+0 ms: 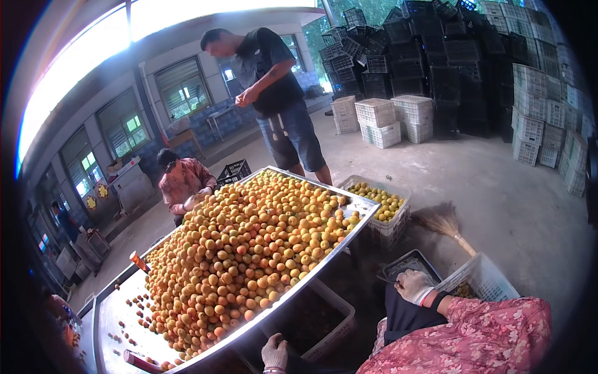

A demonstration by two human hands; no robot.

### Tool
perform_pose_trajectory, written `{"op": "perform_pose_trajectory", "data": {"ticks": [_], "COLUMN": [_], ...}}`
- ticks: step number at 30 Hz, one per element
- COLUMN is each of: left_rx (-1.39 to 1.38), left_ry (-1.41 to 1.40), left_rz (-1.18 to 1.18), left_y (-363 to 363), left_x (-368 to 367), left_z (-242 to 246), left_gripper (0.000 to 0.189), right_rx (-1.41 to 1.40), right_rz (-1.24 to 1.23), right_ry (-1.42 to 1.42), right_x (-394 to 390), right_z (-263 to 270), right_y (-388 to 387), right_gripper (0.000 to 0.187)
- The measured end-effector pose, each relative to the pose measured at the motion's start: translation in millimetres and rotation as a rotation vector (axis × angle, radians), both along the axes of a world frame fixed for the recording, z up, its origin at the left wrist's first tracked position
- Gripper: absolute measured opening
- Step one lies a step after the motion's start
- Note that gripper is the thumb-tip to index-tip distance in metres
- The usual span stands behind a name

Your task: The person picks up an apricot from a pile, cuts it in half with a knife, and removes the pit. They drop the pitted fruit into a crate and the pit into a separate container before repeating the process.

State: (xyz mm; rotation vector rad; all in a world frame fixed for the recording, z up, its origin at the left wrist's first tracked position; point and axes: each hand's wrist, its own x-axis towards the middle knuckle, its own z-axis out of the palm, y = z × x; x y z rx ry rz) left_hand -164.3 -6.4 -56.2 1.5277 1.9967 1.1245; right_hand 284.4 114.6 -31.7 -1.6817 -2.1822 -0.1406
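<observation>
A large heap of orange-yellow round fruit, apparently apricots (pixel 233 252), lies on a metal-rimmed sorting table (pixel 322 269). My left hand (pixel 274 353), in a whitish knit glove, is beside the table's near edge at the bottom, fingers slightly apart and nothing visible in it. My right hand (pixel 413 286), gloved too, rests by my dark-clothed knee. A thin dark curved thing (pixel 387 279) shows at its fingertips; whether the hand grips it is unclear. A black tray (pixel 437 269) lies just beyond this hand, and a white crate (pixel 495 280) with some fruit stands beside it.
A crate of yellow-green fruit (pixel 397 224) stands at the table's far right corner, near a straw broom (pixel 441 222). Another crate (pixel 343 322) is under the near edge. One person (pixel 275 79) stands behind the table; another (pixel 184 180) sits at its far side. Stacked crates (pixel 448 70) rise behind.
</observation>
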Motion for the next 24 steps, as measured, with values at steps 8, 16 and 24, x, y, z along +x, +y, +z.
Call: {"op": "perform_pose_trajectory", "data": {"ticks": [8,16,24], "left_rx": [-0.042,-0.037,-0.089], "left_ry": [0.050,0.056,0.130], "left_rz": [-0.058,-0.068,-0.017], "left_y": [6.6,13.5,9.9], "left_x": [5.9,12.7,6.7], "left_z": [-3.8,6.7,7.5], "left_gripper": [0.022,0.023,0.029], "right_rx": [0.008,-0.060,0.029], "right_rz": [-0.013,-0.019,0.042], "right_ry": [0.041,-0.007,0.088], "right_x": [3.7,-1.4,-8.7], "right_z": [-4.4,6.4,-9.4], "right_y": [3.9,0.2,5.7], "right_gripper": [0.026,0.023,0.022]}}
